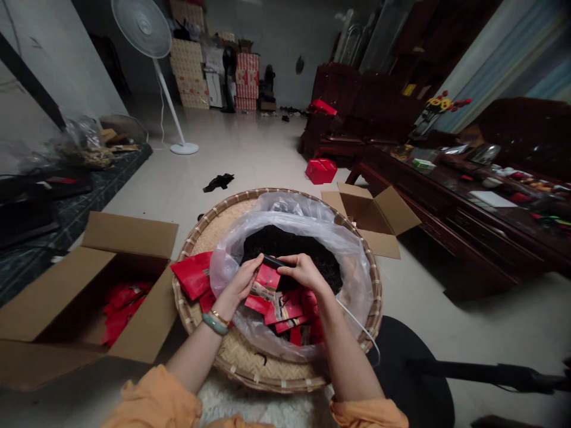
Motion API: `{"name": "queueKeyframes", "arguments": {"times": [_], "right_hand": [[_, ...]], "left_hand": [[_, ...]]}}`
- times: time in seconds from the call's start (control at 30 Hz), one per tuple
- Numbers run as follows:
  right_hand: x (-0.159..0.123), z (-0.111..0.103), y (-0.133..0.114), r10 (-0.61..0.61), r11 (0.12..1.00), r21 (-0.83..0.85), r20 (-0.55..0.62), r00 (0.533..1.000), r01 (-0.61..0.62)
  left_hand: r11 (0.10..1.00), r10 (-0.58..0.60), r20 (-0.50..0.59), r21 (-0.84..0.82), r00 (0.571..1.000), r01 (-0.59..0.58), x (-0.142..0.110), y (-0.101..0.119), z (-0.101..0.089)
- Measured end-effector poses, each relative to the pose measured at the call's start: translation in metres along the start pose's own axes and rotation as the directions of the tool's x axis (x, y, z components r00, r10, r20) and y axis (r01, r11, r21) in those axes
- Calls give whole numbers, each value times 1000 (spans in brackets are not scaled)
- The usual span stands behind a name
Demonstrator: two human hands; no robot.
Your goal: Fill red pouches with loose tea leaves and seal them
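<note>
Round woven tray [232, 220], translucent plastic bag [223, 261] of dark shreds [297, 238] set inside it, red packet [264, 288] held over the bag by the closed left hand [243, 278], black bar [273, 261] pinched at the packet's top by the right hand [307, 273]

A white pedestal fan [149, 37] is seen before stacked patterned cartons [191, 66]; flowers [442, 104] are displayed near a dark wooden table [475, 233].

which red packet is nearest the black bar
The red packet in the left hand, top edge at the black bar; the others lie lower or farther off.
</note>
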State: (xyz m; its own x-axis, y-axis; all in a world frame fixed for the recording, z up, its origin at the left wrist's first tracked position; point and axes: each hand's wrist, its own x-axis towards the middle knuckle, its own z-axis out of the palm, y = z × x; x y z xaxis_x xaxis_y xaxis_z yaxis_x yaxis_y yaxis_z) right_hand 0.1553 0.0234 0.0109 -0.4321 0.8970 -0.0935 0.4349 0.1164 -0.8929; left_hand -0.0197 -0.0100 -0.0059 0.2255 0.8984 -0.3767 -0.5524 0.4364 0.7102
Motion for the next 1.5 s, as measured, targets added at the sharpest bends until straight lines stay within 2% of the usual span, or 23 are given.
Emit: {"name": "queueKeyframes", "arguments": {"times": [0.27, 0.4, 0.6, 0.73, 0.8, 0.87, 0.93, 1.0, 1.1, 1.17, 1.23, 1.33, 1.43, 1.5], "right_hand": [[-3, 0, -1, 15, 1000, -9, -8, 1000, -15], [-6, -1, -4, -3, 1000, -15, -25, 1000, 2], [-8, -5, -7, -34, 999, -23, -57, 998, 33], [-14, -11, -9, -15, 992, 126, 47, 999, 9], [-18, -16, -10, -4, 975, 222, 130, 991, -25], [-22, -23, -9, 3, 953, 298, 159, 987, -51], [-24, -32, -5, 21, 944, 324, 108, 994, -55], [-27, -41, 4, 42, 967, 250, -10, 999, -38], [-32, -50, 24, 63, 996, -40, -216, 974, -74], [-37, -49, 35, 68, 969, -203, -322, 944, -139], [-40, -44, 39, 48, 941, -287, -404, 913, -177], [-42, -26, 27, -55, 956, -280, -466, 883, -88], [-40, -2, 5, -143, 987, -130, -390, 910, 99], [-37, 13, -6, -162, 987, -86, -387, 908, 139]], "left_hand": [[1000, -14, 22, -9, 1000, 14, 2, -4, -2], [1000, 24, 23, 3, 999, -24, 0, -4, 0], [958, -135, 83, 266, 987, 108, -9, -5, 2], [933, -118, 92, 352, 989, 79, -13, -1, 4], [924, -109, 116, 379, 987, 57, -15, 2, 5], [918, -91, 156, 397, 984, 22, -18, 5, 6], [918, -87, 175, 397, 981, 11, -22, 8, 6], [928, -98, 153, 371, 983, 35, -25, 9, 6], [960, -42, 75, 279, 996, 20, -26, 8, 7], [970, 55, 17, 237, 998, -58, -24, 5, 10], [966, 130, -40, 231, 991, -117, -21, 1, 14], [958, 174, -78, 244, 982, -150, -19, -5, 23], [945, 204, -68, 275, 977, -178, -21, -9, 31], [935, 225, -65, 295, 972, -197, -23, -9, 34]]}}
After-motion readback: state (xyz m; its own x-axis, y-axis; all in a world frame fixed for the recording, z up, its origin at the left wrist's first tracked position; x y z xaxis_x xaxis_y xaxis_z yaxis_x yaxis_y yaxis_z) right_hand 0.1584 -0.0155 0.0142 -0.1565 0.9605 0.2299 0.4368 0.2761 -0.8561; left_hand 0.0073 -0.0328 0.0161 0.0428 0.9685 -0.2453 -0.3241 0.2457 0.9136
